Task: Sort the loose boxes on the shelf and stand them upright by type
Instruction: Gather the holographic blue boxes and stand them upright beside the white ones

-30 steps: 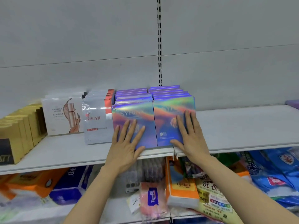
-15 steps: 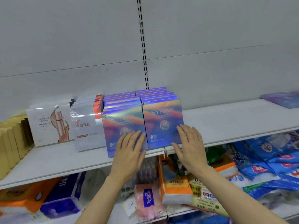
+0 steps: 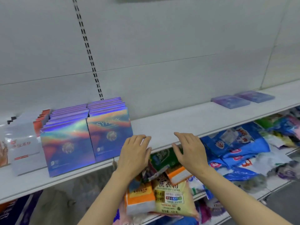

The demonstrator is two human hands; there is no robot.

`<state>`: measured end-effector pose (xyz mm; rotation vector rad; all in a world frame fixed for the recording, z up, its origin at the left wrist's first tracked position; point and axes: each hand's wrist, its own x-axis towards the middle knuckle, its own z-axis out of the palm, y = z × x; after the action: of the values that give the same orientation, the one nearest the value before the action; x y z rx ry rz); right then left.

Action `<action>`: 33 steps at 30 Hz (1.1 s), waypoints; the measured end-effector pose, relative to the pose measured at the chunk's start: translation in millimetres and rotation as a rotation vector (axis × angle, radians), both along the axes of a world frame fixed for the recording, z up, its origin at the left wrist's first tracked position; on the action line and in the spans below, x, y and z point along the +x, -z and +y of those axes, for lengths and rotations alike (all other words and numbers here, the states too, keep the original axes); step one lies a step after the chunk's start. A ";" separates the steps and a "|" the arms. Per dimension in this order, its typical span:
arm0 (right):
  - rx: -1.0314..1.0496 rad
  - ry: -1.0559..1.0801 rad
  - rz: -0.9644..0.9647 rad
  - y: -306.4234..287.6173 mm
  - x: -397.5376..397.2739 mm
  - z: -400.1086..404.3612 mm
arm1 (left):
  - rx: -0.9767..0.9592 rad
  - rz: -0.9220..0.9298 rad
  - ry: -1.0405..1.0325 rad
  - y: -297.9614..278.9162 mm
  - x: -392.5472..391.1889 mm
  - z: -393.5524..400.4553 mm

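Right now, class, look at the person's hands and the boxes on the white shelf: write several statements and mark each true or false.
1. Both hands are empty and open. True: the left hand and right hand hover over the white shelf's front edge, holding nothing.
2. The shiny holographic blue boxes stand upright in two rows. True.
3. The two flat purple boxes at the far right stand upright. False: they lie flat on the shelf.
4. The left hand presses on a holographic box. False: it is to the right of them, apart.
5. The shelf between the holographic boxes and the purple boxes is bare. True.
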<state>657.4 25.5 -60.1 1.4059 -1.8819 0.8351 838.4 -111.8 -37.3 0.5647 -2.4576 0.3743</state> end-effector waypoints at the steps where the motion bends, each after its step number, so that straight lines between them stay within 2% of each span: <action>1: -0.001 0.014 -0.001 0.3 -14.8 10.5 | 0.006 0.004 0.011 -0.3 -18.5 6.8; 9: 0.030 0.196 0.021 7.9 -148.3 94.2 | 0.055 -0.026 0.117 5.9 -176.0 67.4; 15: 0.040 0.330 -0.024 -1.8 -232.9 127.6 | 0.098 -0.110 0.167 -3.7 -280.5 89.8; 24: 0.078 0.403 -0.089 2.4 -354.9 121.2 | 0.180 -0.143 0.221 -4.2 -433.7 75.8; 30: 0.129 0.448 -0.117 -5.4 -439.3 109.1 | 0.280 -0.138 0.135 0.7 -523.1 57.2; 33: 0.219 0.444 -0.159 -2.7 -471.4 92.4 | 0.380 -0.155 0.060 6.1 -551.1 48.7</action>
<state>186.0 117.9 -57.4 0.9979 -2.3478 0.5453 287.3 -63.1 -43.4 0.6336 -2.7079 -0.0818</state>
